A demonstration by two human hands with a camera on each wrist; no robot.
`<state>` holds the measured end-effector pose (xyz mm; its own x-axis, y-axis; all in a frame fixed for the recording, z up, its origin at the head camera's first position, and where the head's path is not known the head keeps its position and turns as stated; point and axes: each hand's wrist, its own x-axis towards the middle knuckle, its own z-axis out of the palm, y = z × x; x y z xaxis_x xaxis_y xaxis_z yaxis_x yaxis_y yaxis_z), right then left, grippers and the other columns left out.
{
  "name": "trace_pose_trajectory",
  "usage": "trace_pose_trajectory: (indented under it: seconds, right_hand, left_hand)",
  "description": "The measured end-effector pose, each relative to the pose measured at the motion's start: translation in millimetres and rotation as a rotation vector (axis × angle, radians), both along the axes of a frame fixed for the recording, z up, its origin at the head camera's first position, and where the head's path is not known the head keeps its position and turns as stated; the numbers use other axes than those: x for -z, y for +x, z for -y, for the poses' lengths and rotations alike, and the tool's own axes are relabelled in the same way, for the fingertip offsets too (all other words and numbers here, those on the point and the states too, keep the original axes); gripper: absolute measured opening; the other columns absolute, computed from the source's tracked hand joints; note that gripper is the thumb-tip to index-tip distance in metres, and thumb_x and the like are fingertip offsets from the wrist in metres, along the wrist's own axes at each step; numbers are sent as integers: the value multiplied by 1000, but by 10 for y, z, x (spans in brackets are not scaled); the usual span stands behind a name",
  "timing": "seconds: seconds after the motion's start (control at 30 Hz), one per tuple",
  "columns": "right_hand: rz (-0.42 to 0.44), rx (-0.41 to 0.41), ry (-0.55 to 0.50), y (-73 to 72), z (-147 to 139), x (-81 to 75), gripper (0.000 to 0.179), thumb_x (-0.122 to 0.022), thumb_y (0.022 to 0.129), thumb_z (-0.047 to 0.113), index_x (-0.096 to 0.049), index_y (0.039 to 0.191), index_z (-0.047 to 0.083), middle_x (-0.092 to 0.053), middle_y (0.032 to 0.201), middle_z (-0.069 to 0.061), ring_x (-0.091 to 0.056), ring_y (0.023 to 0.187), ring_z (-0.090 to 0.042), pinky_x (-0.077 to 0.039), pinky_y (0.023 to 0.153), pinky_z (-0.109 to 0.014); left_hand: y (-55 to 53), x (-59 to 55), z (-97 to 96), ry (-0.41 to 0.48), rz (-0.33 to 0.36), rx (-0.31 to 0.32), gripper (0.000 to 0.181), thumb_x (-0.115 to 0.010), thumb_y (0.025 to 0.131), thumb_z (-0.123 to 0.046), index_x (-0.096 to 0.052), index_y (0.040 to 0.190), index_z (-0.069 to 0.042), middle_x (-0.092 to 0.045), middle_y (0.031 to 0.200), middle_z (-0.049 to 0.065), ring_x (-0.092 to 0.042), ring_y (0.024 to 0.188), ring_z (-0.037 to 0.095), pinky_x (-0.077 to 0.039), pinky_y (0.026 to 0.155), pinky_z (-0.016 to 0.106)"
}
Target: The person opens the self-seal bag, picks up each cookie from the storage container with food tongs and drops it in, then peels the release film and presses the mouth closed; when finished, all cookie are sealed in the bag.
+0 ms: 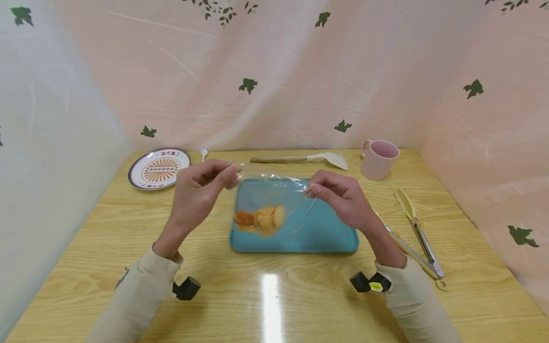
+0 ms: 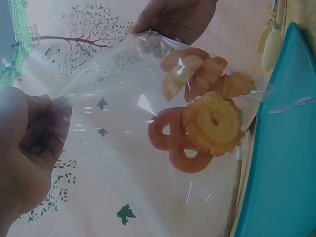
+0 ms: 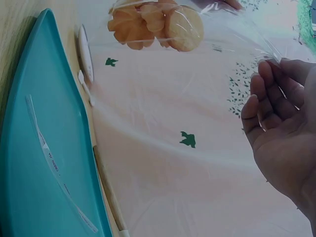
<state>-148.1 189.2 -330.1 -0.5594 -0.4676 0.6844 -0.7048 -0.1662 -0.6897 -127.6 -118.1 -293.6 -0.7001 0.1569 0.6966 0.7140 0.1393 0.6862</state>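
Observation:
A clear plastic bag (image 2: 108,133) hangs above a teal tray (image 1: 330,233). My left hand (image 1: 195,193) pinches its upper edge on the left, and my right hand (image 1: 345,197) pinches the opposite upper corner between thumb and fingers. Baked pieces lie together low in the bag: a brown pretzel-shaped one (image 2: 168,129), a yellow scalloped ring cookie (image 2: 215,123) and some tan pieces (image 2: 195,74). A narrow clear strip with printing (image 3: 54,168) rests on the tray. Whether the bag's mouth is parted cannot be told.
Back left are a patterned plate (image 1: 159,169) and a small white spoon (image 1: 204,153). Behind the tray lies a wooden-handled spatula (image 1: 300,158). A pink mug (image 1: 379,161) stands back right, with spread tongs (image 1: 422,238) nearer. Cloth walls surround the wooden table (image 1: 206,314).

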Motion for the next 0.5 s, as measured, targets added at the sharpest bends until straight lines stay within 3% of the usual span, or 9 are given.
trace_pose_trajectory:
  seconds: [0.17, 0.5]
  right_hand:
    - [-18, 15, -62, -8, 12, 11, 22, -59, 106, 6, -65, 92, -10, -66, 88, -9, -64, 83, -17, -58, 81, -28]
    - [-66, 72, -91, -22, 32, 31, 34, -61, 106, 19, -64, 92, -11, -64, 88, -9, -61, 84, -16, -56, 81, -26]
  left_hand:
    - [-1, 21, -13, 1, 2, 7, 9, -67, 94, 14, -75, 97, 10, -73, 80, 10, -69, 70, 15, -59, 67, 24]
    - [-10, 39, -9, 10, -9, 38, 12, -65, 94, 16, -75, 99, 10, -74, 82, 12, -71, 72, 15, -60, 68, 25]
